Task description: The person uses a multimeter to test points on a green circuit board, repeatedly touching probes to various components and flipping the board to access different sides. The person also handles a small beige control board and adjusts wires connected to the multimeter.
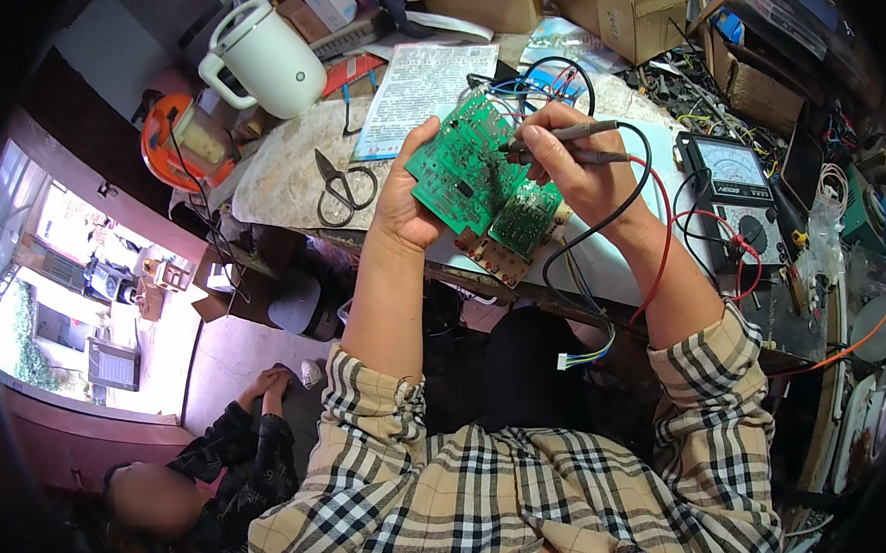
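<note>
Slip risk at the board (458, 171)

The left hand (406, 208) is gripping it over the bench (283, 190); the right hand (579, 164) is pinching both probes (597, 155) — tip contact isn't showing clearly. One hand is steering both, so a slip could short the board; the red lead (670, 223) is looping by the forearm (676, 279), so a snag could pull.

Circuit board (448, 188) is showing green, one probe lead (670, 223) red, second lead (649, 152) black; shirt (474, 485) is displaying tan, black and white plaid; jug (269, 60), white.
</note>
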The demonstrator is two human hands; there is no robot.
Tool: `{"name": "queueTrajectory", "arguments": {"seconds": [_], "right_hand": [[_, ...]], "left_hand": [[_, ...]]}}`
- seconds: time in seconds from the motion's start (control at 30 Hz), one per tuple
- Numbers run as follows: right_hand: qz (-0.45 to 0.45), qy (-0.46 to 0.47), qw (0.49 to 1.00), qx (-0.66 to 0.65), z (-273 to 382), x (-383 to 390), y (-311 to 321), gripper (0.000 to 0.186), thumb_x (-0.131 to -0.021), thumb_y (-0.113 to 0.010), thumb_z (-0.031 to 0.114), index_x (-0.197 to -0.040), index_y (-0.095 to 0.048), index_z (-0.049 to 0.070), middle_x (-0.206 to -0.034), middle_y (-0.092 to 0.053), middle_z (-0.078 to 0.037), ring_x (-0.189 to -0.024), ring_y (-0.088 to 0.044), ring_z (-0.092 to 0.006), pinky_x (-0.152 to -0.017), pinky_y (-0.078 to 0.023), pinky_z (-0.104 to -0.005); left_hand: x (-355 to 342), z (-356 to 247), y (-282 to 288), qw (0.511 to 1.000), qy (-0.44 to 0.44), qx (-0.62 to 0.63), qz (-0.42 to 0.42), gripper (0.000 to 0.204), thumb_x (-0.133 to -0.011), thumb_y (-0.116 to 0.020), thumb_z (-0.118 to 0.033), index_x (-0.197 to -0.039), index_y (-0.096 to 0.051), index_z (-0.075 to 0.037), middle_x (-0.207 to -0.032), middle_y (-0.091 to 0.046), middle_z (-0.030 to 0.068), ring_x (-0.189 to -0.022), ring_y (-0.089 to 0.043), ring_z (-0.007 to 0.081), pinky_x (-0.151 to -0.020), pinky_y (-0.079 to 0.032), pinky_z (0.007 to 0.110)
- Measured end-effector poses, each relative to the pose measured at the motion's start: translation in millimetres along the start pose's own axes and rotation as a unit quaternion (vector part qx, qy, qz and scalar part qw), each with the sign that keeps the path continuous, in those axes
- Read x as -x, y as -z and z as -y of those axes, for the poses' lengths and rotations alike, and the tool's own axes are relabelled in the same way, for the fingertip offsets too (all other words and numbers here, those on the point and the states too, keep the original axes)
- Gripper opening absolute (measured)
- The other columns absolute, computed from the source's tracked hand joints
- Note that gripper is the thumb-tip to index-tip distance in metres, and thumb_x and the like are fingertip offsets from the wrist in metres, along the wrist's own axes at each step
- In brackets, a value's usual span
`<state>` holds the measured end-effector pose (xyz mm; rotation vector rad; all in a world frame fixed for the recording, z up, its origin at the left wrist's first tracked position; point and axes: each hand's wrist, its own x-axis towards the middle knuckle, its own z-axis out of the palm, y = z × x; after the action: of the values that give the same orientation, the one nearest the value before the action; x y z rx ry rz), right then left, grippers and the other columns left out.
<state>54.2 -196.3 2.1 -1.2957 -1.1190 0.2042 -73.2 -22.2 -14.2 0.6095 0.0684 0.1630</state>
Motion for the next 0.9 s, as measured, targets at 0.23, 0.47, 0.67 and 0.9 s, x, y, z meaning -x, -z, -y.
{"name": "queueTrajectory", "arguments": {"seconds": [0.23,0.47,0.67,0.9], "right_hand": [[0.005,-0.020,1.000,-0.016,4,1,-1,0.024,-0.097,-0.059,0.021,-0.088,-0.064,-0.001,-0.067,-0.062,-0.007,-0.060,-0.062,-0.0127,-0.054,-0.047,-0.0281],[0.012,-0.025,1.000,0.000,4,1,0,0.026,-0.097,-0.058,0.022,-0.088,-0.064,-0.002,-0.067,-0.064,-0.008,-0.059,-0.062,-0.0132,-0.054,-0.047,-0.0281],[-0.009,-0.031,0.999,-0.042,5,1,3,0.026,-0.098,-0.059,0.022,-0.088,-0.065,-0.001,-0.068,-0.064,-0.006,-0.059,-0.062,-0.0116,-0.053,-0.047,-0.0264],[-0.189,-0.019,0.971,-0.143,6,-12,32,0.028,-0.102,-0.053,0.024,-0.094,-0.065,0.000,-0.076,-0.066,-0.007,-0.059,-0.063,-0.0113,-0.052,-0.050,-0.0245]], "left_hand": [[1,-1,-2,1.000,0.002,0.001,0.011,0.051,-0.098,-0.054,-0.039,-0.129,-0.059,0.001,-0.122,-0.068,0.0174,-0.108,-0.067,0.0301,-0.098,-0.052,0.046],[3,-1,-2,1.000,-0.002,-0.001,-0.009,0.051,-0.098,-0.055,-0.039,-0.129,-0.059,0.001,-0.121,-0.068,0.0173,-0.108,-0.067,0.0303,-0.099,-0.052,0.046],[3,2,-7,0.999,-0.006,-0.035,-0.030,0.047,-0.097,-0.056,-0.041,-0.125,-0.063,-0.003,-0.116,-0.070,0.0135,-0.102,-0.069,0.0255,-0.093,-0.055,0.043],[0,-20,-19,0.995,0.020,-0.082,-0.044,0.046,-0.095,-0.061,-0.040,-0.124,-0.064,-0.004,-0.114,-0.070,0.0137,-0.099,-0.070,0.0283,-0.085,-0.058,0.053]]}}
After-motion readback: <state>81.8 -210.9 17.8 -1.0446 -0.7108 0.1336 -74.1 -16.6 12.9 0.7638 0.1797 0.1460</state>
